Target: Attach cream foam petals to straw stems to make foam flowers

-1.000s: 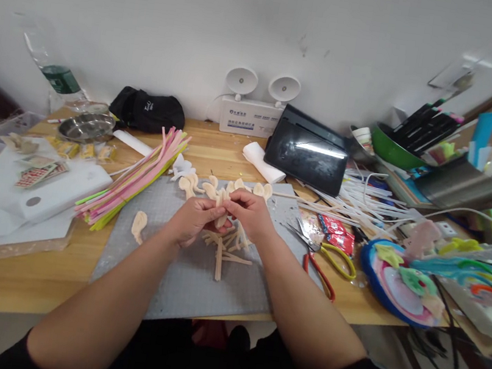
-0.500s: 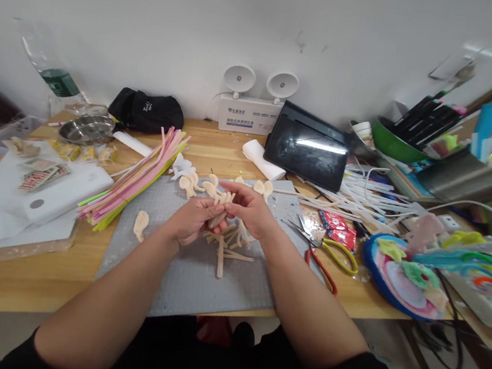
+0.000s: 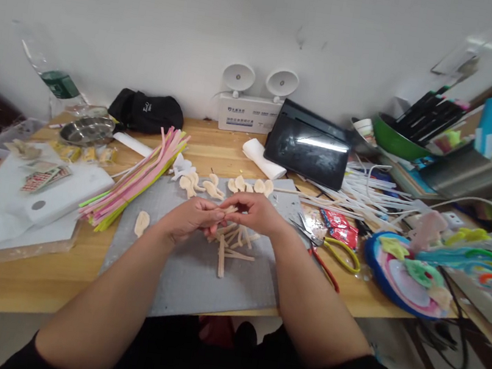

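1. Your left hand and right hand meet over the middle of the grey cutting mat; the fingers of both are closed in a pinch on a small cream chenille piece.
2. Piece mostly covered by your fingers; can't tell how far it's formed. Looks part-worked, judging by the two-handed pinch.
3. Done, by the look of it: several looped cream pieces along the mat's far edge, some overlapping, so no sure count. One more looped piece lies apart, on the left of the mat.
4. Left over: loose cream strips just on the near side of your hands, straight, no loops, some crossing. Probably not worked yet.
5. Not in your hands: yellow-handled scissors to the right, pink and yellow-green chenille stems to the left on the table.
6. Call it partway: looped pieces and straight strips both present.
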The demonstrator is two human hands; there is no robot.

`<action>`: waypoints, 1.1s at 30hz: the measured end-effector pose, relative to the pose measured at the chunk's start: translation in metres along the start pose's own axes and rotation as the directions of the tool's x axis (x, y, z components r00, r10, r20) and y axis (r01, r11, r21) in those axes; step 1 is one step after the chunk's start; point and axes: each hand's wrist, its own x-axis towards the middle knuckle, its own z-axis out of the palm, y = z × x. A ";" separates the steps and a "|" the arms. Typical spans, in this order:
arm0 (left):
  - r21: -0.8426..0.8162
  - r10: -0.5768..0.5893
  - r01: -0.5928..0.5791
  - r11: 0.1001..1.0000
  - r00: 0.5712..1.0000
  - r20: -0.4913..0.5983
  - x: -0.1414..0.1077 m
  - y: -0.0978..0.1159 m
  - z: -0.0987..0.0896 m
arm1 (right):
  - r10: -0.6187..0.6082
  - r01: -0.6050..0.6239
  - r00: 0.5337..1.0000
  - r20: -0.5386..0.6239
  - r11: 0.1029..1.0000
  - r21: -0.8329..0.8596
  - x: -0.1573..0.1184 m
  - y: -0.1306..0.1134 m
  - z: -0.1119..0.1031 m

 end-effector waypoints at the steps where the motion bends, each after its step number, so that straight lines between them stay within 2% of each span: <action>1: 0.016 0.010 -0.010 1.000 0.999 -0.032 0.000 0.001 0.000 | 0.008 -0.008 1.000 -0.025 1.000 -0.008 0.000 0.001 0.001; 4: -0.006 0.068 -0.071 0.997 0.978 -0.200 0.000 0.003 -0.001 | 0.014 -0.018 0.989 -0.145 0.999 -0.031 0.002 0.003 0.005; 7: -0.146 0.098 -0.164 0.976 0.921 -0.377 0.002 0.003 -0.001 | -0.012 0.007 0.957 -0.290 1.000 -0.021 0.005 0.005 0.012; 12: -0.359 0.149 -0.386 0.850 0.830 -0.538 0.006 -0.001 0.008 | -0.083 0.073 0.873 -0.482 0.997 -0.039 0.005 0.009 0.027; 14: -0.401 0.175 -0.446 0.800 0.813 -0.556 0.008 -0.003 0.014 | -0.131 0.114 0.837 -0.531 0.991 -0.064 0.004 0.009 0.031; 16: -0.429 0.167 -0.430 0.794 0.834 -0.526 0.010 -0.005 0.019 | -0.199 0.163 0.815 -0.544 0.980 -0.113 0.004 0.008 0.033; 18: -0.443 0.141 -0.394 0.806 0.853 -0.503 0.011 -0.005 0.023 | -0.265 0.205 0.814 -0.517 0.964 -0.171 0.004 0.007 0.034; 22: -0.409 0.133 -0.387 0.827 0.840 -0.525 0.011 -0.006 0.023 | -0.319 0.230 0.827 -0.462 0.943 -0.240 0.003 0.006 0.034; 26: -0.348 0.138 -0.365 0.863 0.835 -0.533 0.009 -0.004 0.016 | -0.252 0.169 0.834 -0.491 0.964 -0.206 0.001 0.009 0.033; 30: -0.253 0.179 -0.400 0.881 0.776 -0.605 0.005 0.000 0.006 | -0.122 0.093 0.853 -0.507 0.992 -0.082 0.002 0.013 0.028; 33: -0.174 0.216 -0.409 0.896 0.742 -0.634 0.005 0.001 0.003 | -0.078 0.062 0.866 -0.493 0.997 -0.048 0.004 0.013 0.026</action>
